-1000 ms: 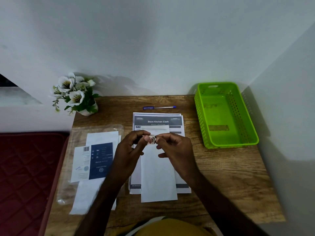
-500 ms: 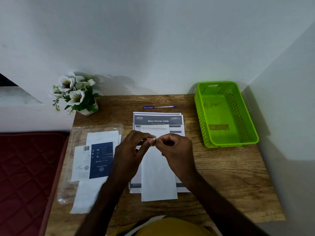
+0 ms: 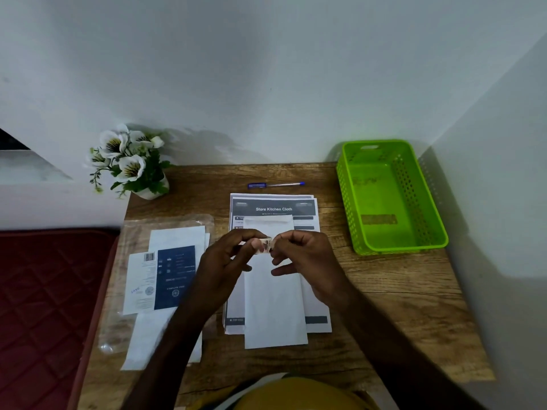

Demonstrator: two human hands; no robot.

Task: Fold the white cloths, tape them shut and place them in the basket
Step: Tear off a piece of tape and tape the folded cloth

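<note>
A dark red quilted mattress [image 3: 44, 306] is lying along the far left, just beside the wooden counter [image 3: 399, 315]. At the counter's back left corner a small white pot of white flowers [image 3: 130, 161] is standing against the wall. In front of it a clear plastic packet [image 3: 165, 279] is lying flat, holding white cloth and a dark blue printed card. The person's left hand [image 3: 225, 267] is hovering just right of that packet, its thumb and fingers curled in and pinching one end of a short piece of clear tape [image 3: 264, 244]. The right hand [image 3: 307, 258] is pinching the other end, so the tape is stretching between the two hands. Directly under them a folded white cloth [image 3: 273, 306] is lying lengthwise on a stack of printed sheets [image 3: 273, 207] headed "Store Kitchen Cloth", its near edge sticking out past the sheets toward the person. Behind the sheets a blue pen [image 3: 275, 184] is lying crosswise. On the right, the green plastic basket [image 3: 349, 208] is sitting at the counter's back corner, well apart from the cloth, near the side wall.
</note>
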